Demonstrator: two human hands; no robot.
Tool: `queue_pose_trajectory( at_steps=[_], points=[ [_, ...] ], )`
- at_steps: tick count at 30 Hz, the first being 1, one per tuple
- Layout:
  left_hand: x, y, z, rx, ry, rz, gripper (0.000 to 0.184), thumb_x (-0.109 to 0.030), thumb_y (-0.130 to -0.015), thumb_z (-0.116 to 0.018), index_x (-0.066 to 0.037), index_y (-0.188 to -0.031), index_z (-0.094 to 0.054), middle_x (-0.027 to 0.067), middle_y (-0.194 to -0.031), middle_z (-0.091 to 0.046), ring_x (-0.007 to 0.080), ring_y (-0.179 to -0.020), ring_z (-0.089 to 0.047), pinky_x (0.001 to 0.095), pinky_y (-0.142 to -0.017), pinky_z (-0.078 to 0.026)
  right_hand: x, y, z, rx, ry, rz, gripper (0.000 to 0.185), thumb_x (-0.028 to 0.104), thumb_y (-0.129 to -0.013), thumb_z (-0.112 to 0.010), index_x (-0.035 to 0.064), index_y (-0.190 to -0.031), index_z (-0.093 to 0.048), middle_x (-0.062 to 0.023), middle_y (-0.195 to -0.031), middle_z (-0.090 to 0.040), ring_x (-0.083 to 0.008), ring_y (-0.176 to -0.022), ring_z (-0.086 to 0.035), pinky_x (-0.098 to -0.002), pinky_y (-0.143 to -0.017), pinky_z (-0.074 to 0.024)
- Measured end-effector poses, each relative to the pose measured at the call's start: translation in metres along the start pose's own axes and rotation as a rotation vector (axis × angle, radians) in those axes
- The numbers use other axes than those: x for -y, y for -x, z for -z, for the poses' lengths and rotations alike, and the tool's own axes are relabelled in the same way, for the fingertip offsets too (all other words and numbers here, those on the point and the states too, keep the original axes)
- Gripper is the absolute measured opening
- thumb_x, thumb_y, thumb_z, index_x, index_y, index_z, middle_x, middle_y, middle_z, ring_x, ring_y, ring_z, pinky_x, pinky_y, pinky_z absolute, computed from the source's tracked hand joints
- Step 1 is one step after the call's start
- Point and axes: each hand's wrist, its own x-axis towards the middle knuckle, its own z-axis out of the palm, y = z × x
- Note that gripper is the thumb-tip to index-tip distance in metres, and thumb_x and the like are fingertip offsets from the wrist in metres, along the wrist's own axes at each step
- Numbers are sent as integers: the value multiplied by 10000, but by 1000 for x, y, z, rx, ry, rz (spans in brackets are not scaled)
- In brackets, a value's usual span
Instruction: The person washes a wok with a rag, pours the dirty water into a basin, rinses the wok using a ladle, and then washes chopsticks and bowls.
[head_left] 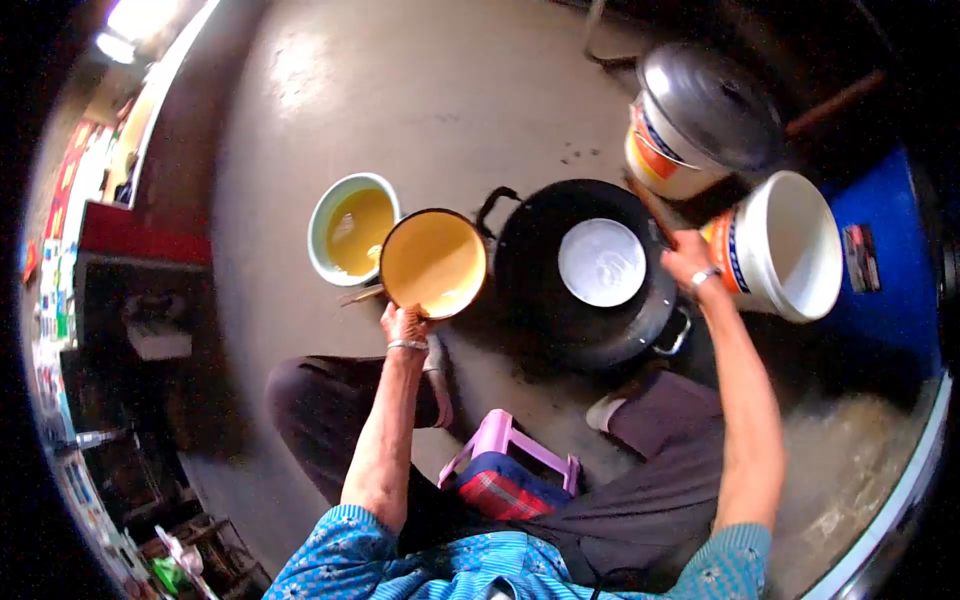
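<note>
My left hand (405, 325) is closed on the near rim of a dark-rimmed bowl (434, 262) filled with smooth yellow liquid. Left of it is a pale green bowl (316, 240) with a thinner yellow liquid, partly overlapped by the dark-rimmed one. Thin sticks (361, 295) poke out beside my left hand. A large black wok (530, 290) with loop handles sits in front of me, and a round white dish (602, 262) lies inside it. At the wok's right rim, my right hand (688, 260) is wrapped round a brown wooden handle (650, 208); its far end is unclear.
Behind the wok on the right stands a white bucket (650, 165) topped by a shiny metal lid (705, 100). An open white bucket (800, 245) leans near my right hand. A pink stool (495, 435) is between my legs. Cluttered shelves (60, 300) line the left.
</note>
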Motion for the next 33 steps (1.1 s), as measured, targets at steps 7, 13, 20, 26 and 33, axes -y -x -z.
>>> queue_pose_trajectory(
  at_steps=[7, 13, 20, 26, 33],
  points=[
    [-18, 33, -20, 289, 83, 139, 474, 75, -600, -460, 3, -1068, -494, 112, -965, -578, 276, -818, -613, 394, -637, -544, -17, 1, -71, -45, 69, -430, 216, 100, -648, -559, -7, -813, -647, -253, -891, -618, -392, -878, -602, -438, -776, -483],
    [-15, 41, -39, 413, 141, 180, 382, 47, -603, -498, 32, -982, -537, 107, -942, -597, 241, -841, -609, 340, -765, -515, 3, 15, -98, -157, 2, -703, 185, 102, -697, -554, 2, -833, -631, -236, -900, -628, -395, -853, -614, -451, -735, -502],
    [-5, 39, -44, 402, 182, 214, 403, 29, -602, -514, 31, -1004, -543, 125, -971, -598, 259, -863, -607, 376, -789, -514, 26, 5, -120, -41, -104, -879, 266, 99, -748, -532, 21, -999, -569, -207, -1046, -600, -365, -1001, -573, -451, -840, -466],
    [7, 27, -29, 354, 124, 213, 365, -11, -617, -533, 72, -971, -564, 162, -975, -614, 301, -867, -623, 428, -784, -530, -20, 22, -209, -179, -457, -823, 234, 174, -611, -684, -9, -729, -597, -169, -742, -642, -302, -686, -627, -427, -661, -505],
    [0, 31, -36, 323, 341, 265, 553, -37, -618, -541, 46, -1159, -464, 164, -1093, -571, 309, -968, -585, 414, -881, -483, 10, 15, -227, -297, -1071, -1006, 197, 58, -641, -679, 25, -642, -484, -84, -521, -529, -159, -376, -494, -267, -313, -368]
  ],
)
